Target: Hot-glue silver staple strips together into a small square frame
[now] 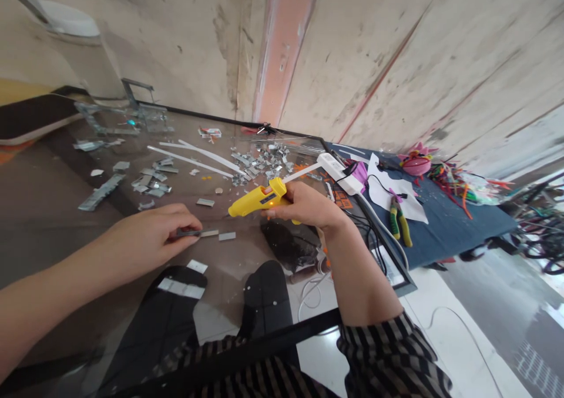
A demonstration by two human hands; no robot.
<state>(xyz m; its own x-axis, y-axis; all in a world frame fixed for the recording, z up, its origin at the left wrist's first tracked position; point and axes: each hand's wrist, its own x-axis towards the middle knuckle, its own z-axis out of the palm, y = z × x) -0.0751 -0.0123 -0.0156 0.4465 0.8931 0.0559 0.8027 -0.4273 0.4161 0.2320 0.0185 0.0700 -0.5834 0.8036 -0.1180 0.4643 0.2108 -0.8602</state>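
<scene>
A yellow hot glue gun (255, 200) is gripped in my right hand (308, 205), its nozzle pointing left and slightly down over the glass tabletop (238, 280). A white glue stick (304, 171) sticks out of its back end. Between thumb and fingers, my left hand (170, 233) pinches a narrow grey strip (207, 233) that lies close above the glass. Just right of the strip is a small grey rectangular piece (227, 236). The nozzle is above both pieces and apart from them. My left fingers partly hide the strip.
Silvery cut scraps (264, 160) and long white glue sticks (194, 161) lie further back. Built-up grey frames (150, 119) stand at back left. A white power strip (339, 173) with cables is at right, near green-handled pliers (400, 221) on a blue cloth (453, 230).
</scene>
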